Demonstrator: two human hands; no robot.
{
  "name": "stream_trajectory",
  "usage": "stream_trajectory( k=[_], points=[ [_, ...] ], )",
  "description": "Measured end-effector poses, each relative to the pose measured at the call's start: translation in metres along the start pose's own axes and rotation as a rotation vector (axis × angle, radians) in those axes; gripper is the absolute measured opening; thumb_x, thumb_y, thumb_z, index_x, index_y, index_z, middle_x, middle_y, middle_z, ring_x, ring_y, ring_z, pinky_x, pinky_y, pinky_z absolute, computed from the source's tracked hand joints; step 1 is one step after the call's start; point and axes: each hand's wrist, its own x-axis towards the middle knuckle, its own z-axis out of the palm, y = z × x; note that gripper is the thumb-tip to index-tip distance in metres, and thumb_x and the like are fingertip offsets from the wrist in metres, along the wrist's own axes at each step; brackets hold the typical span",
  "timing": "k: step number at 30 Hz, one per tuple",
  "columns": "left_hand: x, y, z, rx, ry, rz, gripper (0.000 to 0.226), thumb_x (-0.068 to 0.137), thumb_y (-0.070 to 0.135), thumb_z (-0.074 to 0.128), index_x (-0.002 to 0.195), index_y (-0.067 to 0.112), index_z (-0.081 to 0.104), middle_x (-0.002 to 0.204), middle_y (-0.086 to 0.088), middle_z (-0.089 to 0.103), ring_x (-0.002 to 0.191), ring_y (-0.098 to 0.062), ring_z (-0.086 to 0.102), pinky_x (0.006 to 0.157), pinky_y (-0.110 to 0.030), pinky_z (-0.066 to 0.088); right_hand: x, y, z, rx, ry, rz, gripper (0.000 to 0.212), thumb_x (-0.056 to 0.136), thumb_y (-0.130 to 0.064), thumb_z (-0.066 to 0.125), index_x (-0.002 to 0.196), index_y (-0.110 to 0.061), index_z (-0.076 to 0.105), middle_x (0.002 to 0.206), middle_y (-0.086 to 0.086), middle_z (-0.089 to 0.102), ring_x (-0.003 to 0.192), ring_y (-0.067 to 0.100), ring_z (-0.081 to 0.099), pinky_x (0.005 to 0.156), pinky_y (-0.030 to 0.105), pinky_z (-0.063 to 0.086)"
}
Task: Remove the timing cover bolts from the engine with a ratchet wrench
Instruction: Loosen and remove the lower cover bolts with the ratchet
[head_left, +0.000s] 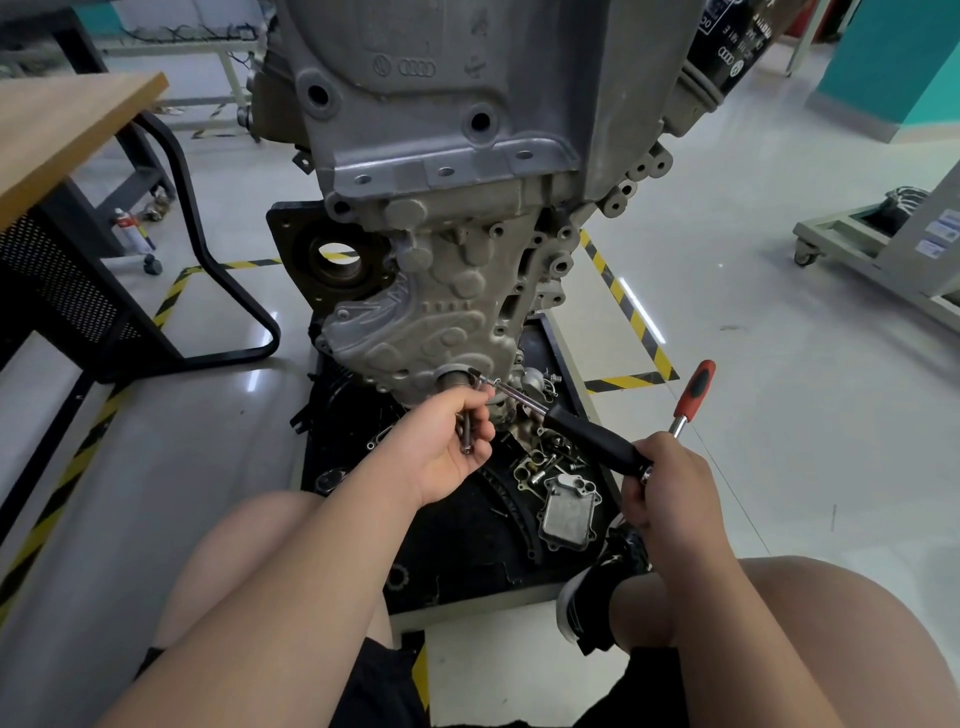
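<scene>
Right hand (670, 488) grips the ratchet wrench (587, 436), its shaft slanting up-left to the timing cover's (441, 322) bottom edge, just beside the left hand (447, 452), which clutches loose bolts (467, 436).

This is a vehicle workshop. A bare engine (452, 156) stands upright on a black mat (467, 525), on a glossy pale floor (779, 415) marked with yellow-and-black tape (621, 296). Loose bolts and small metal parts (545, 460) lie on the mat. A wood-topped bench (62, 130) stands at the left with a spray can (130, 231) under it. A wheeled cart (852, 244) stands at the right.
</scene>
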Motion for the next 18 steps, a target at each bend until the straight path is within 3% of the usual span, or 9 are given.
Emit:
stream_trajectory(
  k=[4, 7, 12, 18],
  points=[
    [0.0009, 0.0019, -0.0016, -0.018, 0.035, 0.005, 0.03, 0.095, 0.034, 0.055, 0.08, 0.016, 0.073, 0.056, 0.006, 0.046, 0.049, -0.007, 0.043, 0.04, -0.018, 0.038, -0.0008, -0.0007, -0.0001, -0.012, -0.004, -0.016, 0.02, 0.067, -0.028, 0.047, 0.077, -0.011, 0.046, 0.057, 0.006, 0.035, 0.033, 0.01, 0.033, 0.043, 0.024, 0.024],
    [0.0032, 0.0041, -0.0044, -0.111, 0.098, 0.036, 0.038, 0.097, 0.04, 0.049, 0.086, 0.013, 0.073, 0.054, 0.006, 0.042, 0.044, -0.008, 0.038, 0.039, -0.02, 0.035, -0.0015, -0.0016, -0.0011, -0.009, -0.016, -0.031, 0.013, 0.073, -0.023, 0.048, 0.077, -0.01, 0.046, 0.055, 0.005, 0.036, 0.034, 0.009, 0.034, 0.038, 0.023, 0.025],
    [0.0053, 0.0077, -0.0092, -0.296, 0.137, 0.042, 0.039, 0.101, 0.04, 0.04, 0.088, 0.015, 0.067, 0.053, 0.004, 0.041, 0.04, -0.01, 0.034, 0.037, -0.02, 0.032, -0.0013, -0.0023, -0.0011, -0.028, -0.039, -0.064, 0.016, 0.084, -0.01, 0.045, 0.069, -0.007, 0.043, 0.048, 0.001, 0.035, 0.032, 0.008, 0.033, 0.034, 0.018, 0.028],
    [0.0062, 0.0085, -0.0098, -0.352, 0.135, 0.045, 0.02, 0.094, 0.024, 0.049, 0.081, 0.015, 0.062, 0.053, 0.003, 0.044, 0.04, -0.01, 0.036, 0.038, -0.02, 0.033, -0.006, -0.0015, 0.0021, -0.099, -0.113, -0.123, 0.015, 0.086, -0.006, 0.045, 0.071, -0.004, 0.048, 0.051, 0.001, 0.035, 0.035, 0.007, 0.032, 0.035, 0.016, 0.027]
  ],
)
